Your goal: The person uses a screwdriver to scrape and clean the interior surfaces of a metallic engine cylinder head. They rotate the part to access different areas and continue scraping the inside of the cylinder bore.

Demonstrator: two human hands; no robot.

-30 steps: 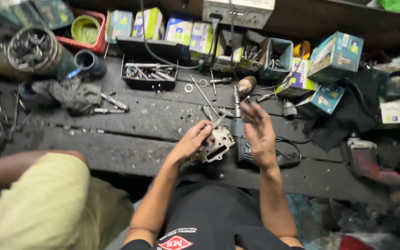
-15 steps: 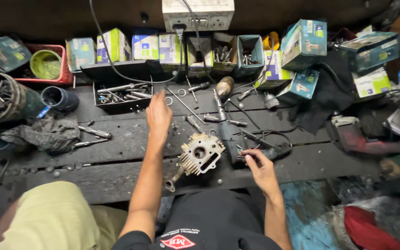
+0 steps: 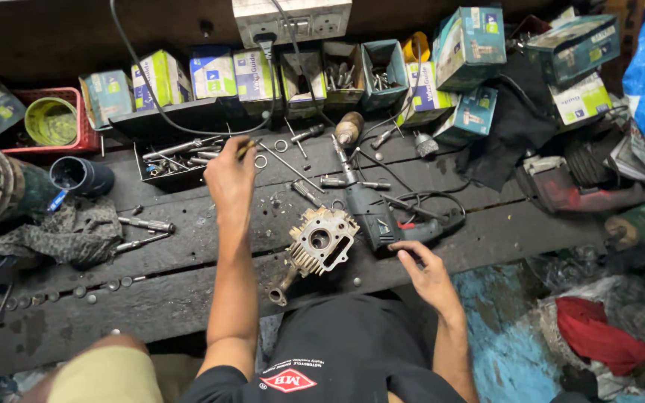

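1. Table (image 3: 188, 298): dark, greasy wooden planks running across the view and carrying all the parts listed below.
2. Row of cartons (image 3: 210, 75): small green, blue and white boxes standing along the far edge of the table, some open and holding metal bits.
3. Black cloth (image 3: 509, 142): draped at the far right, beside a red power tool (image 3: 569, 186).
4. Electric drill (image 3: 371, 216): dark body lying on the table just right of the cylinder head, its black cable looped beside it.
5. Cylinder head (image 3: 319, 242): finned grey metal casting with a round bore facing up, lying near the table's near edge between the two forearms; neither hand touches it.
6. Parts tray (image 3: 173, 164): shallow black tray of bolts and sockets, just left of the left hand.
7. Oily rag (image 3: 69, 231): crumpled at the left, near a dark blue cup (image 3: 80, 175).
8. Left hand (image 3: 231, 175): reached forward over the table, fingers closed in a pinch on a small thin tool (image 3: 246, 149) whose tip shows above the knuckles.
9. Right hand (image 3: 427, 269): resting at the near edge, fingers loosely curled and empty, fingertips just beside the drill's handle.
10. Washers (image 3: 281, 145): small metal rings lying loose near the left hand.
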